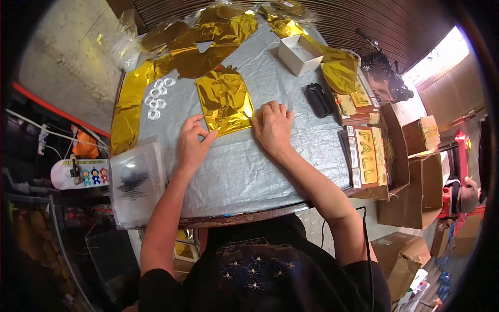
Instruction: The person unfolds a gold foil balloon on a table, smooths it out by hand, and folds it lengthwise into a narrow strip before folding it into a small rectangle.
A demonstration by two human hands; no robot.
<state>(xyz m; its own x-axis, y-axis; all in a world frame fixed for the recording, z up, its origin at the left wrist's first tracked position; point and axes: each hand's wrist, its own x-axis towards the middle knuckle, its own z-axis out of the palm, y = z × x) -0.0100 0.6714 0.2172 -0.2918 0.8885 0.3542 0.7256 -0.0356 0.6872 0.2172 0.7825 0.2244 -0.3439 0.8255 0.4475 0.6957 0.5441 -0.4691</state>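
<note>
A folded gold foil balloon lies flat and creased on the grey-covered table. At its lower left corner is my left hand, thumb and index finger closing on the foil's edge. My right hand rests at the lower right corner, its thumb against the foil and its other fingers curled on the table cover. The undersides of both hands are hidden. Clear plastic rings lie to the left of the foil. A white open box and a black tray sit to the right.
More gold foil spreads along the table's far and left sides. Clear plastic bags hang over the front left edge. Printed FALL packages stand at the right edge beside cardboard boxes. A dark cable hangs near my right arm.
</note>
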